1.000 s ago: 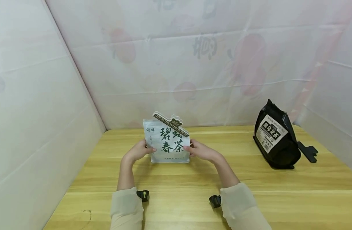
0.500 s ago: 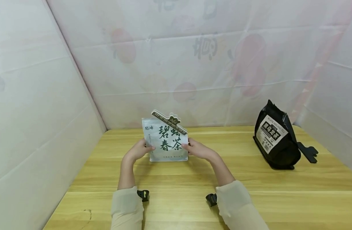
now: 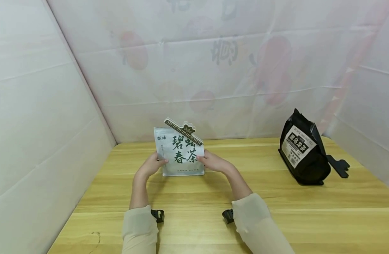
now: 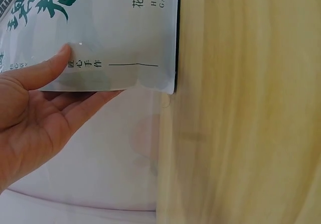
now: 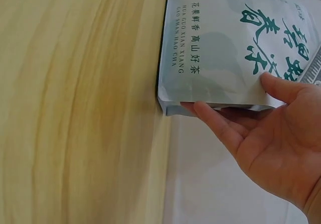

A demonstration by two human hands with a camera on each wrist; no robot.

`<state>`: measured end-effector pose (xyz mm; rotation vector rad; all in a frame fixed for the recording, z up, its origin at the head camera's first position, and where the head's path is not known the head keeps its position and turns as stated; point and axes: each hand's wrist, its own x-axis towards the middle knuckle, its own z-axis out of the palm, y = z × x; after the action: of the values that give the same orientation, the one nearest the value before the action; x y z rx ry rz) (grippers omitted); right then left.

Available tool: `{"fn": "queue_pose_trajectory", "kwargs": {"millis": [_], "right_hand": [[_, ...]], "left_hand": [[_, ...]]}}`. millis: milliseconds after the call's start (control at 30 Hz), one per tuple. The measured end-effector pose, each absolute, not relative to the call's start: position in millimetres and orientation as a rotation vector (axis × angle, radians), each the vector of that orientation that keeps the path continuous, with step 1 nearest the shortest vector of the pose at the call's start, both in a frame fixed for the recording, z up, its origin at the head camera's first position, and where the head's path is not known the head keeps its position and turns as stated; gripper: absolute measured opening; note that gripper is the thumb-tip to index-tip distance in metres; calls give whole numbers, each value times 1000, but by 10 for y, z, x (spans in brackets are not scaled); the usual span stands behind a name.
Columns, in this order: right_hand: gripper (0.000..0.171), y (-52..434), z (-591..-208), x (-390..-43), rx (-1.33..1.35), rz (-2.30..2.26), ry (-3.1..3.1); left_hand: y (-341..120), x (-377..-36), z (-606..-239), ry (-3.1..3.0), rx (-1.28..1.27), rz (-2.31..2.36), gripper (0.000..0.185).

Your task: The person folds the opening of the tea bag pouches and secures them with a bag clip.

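Note:
A pale tea bag point(image 3: 184, 169) with green Chinese lettering is held upright between both hands. Across its upper right corner sits a slanted bag clip point(image 3: 183, 132), white with a dark patterned bar. My left hand point(image 3: 150, 165) grips the bag's left edge, thumb on the front and fingers behind, as the left wrist view also shows. On the opposite edge, my right hand point(image 3: 214, 162) pinches the bag the same way; in the right wrist view its fingers point(image 5: 218, 126) reach under and behind the side. The bag's back is hidden.
A black tea bag point(image 3: 311, 171) with a white label stands at the right of the wooden table point(image 3: 194, 229). Beside it a flat black hand-shaped piece point(image 3: 338, 165) sticks out to the right. White printed cloth point(image 3: 194, 70) encloses the table's back and sides.
The pale tea bag, with its clip, has shifted left and a little upward in the head view. Both hands keep their hold, and the right forearm has swung left.

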<state>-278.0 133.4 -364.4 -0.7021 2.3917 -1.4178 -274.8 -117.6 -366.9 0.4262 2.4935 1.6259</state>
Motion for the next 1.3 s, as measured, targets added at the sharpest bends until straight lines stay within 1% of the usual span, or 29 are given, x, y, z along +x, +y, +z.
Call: {"fn": "queue_pose_trajectory", "kwargs": {"millis": [200, 500, 633, 1100, 1300], "right_hand": [[33, 1321, -3692, -2825, -674, -1411, 2463], [32, 1275, -3739, -2890, -706, -1398, 2527], [34, 1262, -3749, -2907, -677, -1383, 2538], [40, 1264, -3724, -2898, -554, -1377, 2571], [46, 1361, -3674, -2850, -492, -1361, 2585]], "left_hand": [[-1154, -2792, -3721, 2539, 383, 1626, 33], [-1165, -2812, -3725, 2594, 299, 1625, 35], [-1162, -2824, -3735, 2596, 283, 1650, 36], [-1189, -2827, -3713, 2641, 350, 1631, 40], [-1216, -2818, -3655, 2661, 345, 1588, 47]]}}
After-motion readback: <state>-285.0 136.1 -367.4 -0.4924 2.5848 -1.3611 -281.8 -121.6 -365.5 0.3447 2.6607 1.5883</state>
